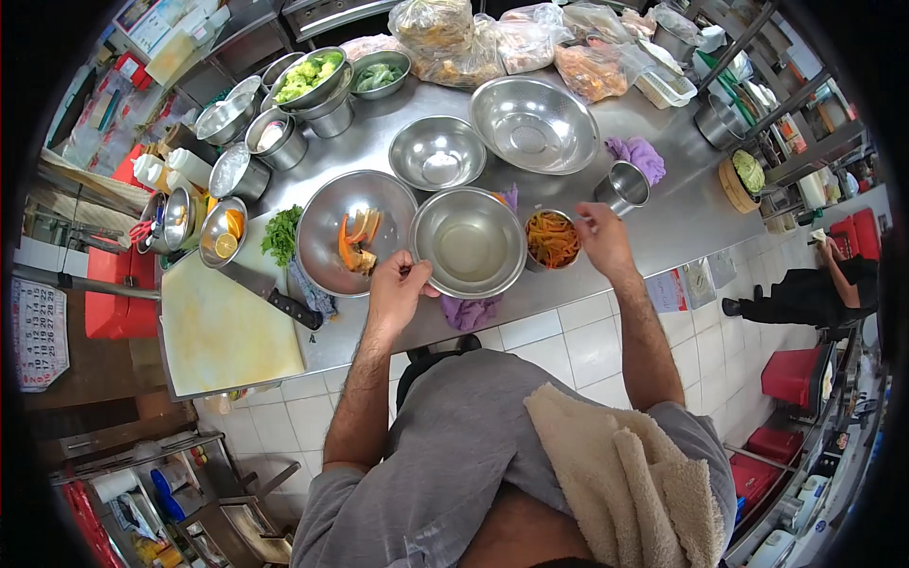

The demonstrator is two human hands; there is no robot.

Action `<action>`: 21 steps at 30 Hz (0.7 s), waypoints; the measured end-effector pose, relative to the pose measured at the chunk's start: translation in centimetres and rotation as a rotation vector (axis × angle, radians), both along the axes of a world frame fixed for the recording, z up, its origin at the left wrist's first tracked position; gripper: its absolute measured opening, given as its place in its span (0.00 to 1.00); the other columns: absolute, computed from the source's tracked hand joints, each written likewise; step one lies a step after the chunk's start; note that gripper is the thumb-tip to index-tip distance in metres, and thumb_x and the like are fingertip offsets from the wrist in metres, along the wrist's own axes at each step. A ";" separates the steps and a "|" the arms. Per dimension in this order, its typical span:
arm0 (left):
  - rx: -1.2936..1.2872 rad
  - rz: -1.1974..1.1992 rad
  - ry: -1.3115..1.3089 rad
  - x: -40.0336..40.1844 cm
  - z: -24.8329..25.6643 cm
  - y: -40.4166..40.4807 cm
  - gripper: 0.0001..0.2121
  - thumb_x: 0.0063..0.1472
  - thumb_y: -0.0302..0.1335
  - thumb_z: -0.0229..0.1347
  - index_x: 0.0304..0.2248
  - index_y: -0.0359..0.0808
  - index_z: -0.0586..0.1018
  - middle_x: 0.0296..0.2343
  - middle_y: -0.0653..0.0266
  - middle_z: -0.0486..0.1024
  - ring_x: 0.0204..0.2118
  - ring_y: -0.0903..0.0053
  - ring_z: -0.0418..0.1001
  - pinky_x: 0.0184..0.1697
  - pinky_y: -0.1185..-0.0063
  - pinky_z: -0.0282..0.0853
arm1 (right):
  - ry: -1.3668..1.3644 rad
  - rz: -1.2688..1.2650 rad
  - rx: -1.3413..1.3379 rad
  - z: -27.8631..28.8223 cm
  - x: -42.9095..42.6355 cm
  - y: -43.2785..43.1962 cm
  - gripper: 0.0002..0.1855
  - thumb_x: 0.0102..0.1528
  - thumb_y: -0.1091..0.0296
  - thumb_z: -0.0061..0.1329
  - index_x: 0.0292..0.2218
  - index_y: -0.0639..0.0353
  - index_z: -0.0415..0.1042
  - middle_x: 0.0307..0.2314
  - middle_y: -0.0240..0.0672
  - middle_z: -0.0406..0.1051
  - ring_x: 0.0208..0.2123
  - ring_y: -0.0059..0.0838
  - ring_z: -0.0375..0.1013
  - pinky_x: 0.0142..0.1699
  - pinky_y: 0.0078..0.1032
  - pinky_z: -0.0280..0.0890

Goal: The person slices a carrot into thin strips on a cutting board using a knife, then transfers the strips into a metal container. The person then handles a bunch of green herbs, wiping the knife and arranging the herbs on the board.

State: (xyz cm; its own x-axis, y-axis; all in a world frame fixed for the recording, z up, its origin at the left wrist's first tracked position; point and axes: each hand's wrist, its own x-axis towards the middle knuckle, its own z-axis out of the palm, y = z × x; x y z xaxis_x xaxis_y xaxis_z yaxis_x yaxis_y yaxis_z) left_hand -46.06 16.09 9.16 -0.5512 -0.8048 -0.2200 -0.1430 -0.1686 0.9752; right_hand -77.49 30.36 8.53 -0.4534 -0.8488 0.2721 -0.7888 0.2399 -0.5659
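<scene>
A steel bowl of cloudy pale liquid (469, 245) stands at the table's front edge. My left hand (399, 290) pinches its left rim between thumb and curled fingers. To the right of that bowl, a steel container (543, 265) is filled with orange vegetable strips (552, 240), apparently carrot, with some green among them. My right hand (605, 238) is at this container's right rim, fingers bent; whether they grip anything is unclear. Left of the liquid, a wide steel bowl (319, 234) holds orange and pale vegetable trimmings (358, 240).
A knife (280, 297) lies across the cutting board's (227, 334) edge, beside leafy greens (282, 231). Behind stand a steel bowl (437, 153), a colander (534, 124) and a steel cup (623, 187). Bagged food (490, 46) lines the back. Another person (802, 291) stands at far right.
</scene>
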 end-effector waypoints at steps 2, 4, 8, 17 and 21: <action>0.001 -0.007 0.000 0.1 0.1 0.0 0.11 0.59 0.26 0.52 0.21 0.34 0.66 0.19 0.67 0.69 0.22 0.79 0.75 0.23 0.84 0.67 | -0.318 -0.126 0.131 -1.2 -0.8 0.4 0.11 0.51 0.75 0.48 0.37 0.69 0.71 0.28 0.42 0.73 0.27 0.33 0.75 0.31 0.28 0.71; 0.015 -0.016 0.030 0.0 0.0 0.1 0.10 0.59 0.26 0.52 0.21 0.34 0.66 0.19 0.67 0.69 0.22 0.80 0.75 0.23 0.84 0.68 | -0.693 -0.157 0.323 -1.5 -1.4 0.9 0.10 0.50 0.75 0.46 0.35 0.72 0.70 0.26 0.42 0.72 0.25 0.29 0.75 0.27 0.26 0.71; 0.069 0.015 0.118 0.1 0.9 0.4 0.09 0.59 0.25 0.51 0.21 0.36 0.68 0.19 0.68 0.69 0.21 0.84 0.70 0.24 0.81 0.73 | -0.940 -0.184 0.166 -3.5 -1.7 1.3 0.06 0.51 0.76 0.46 0.30 0.71 0.67 0.21 0.41 0.70 0.18 0.29 0.73 0.20 0.22 0.69; 0.060 0.180 0.164 5.9 3.0 -0.3 0.10 0.60 0.25 0.52 0.21 0.37 0.66 0.21 0.69 0.70 0.22 0.85 0.70 0.26 0.82 0.72 | -0.675 -0.101 0.151 3.7 -1.6 -2.7 0.05 0.49 0.76 0.47 0.25 0.70 0.66 0.17 0.38 0.69 0.15 0.27 0.72 0.18 0.23 0.67; 0.041 0.271 0.191 10.0 3.7 -1.4 0.10 0.60 0.25 0.51 0.21 0.38 0.66 0.21 0.69 0.70 0.21 0.85 0.68 0.25 0.82 0.73 | -0.707 -0.020 0.092 7.3 0.1 -6.4 0.04 0.50 0.76 0.47 0.26 0.68 0.67 0.18 0.36 0.68 0.15 0.25 0.71 0.19 0.21 0.67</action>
State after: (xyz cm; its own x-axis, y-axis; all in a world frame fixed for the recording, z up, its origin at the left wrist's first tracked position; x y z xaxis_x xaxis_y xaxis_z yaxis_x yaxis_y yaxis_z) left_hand -36.11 14.67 12.83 -0.3531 -0.9203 -0.1685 0.0972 -0.2152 0.9717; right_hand -77.38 23.94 15.82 -0.5102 -0.8440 -0.1652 -0.2351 0.3216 -0.9172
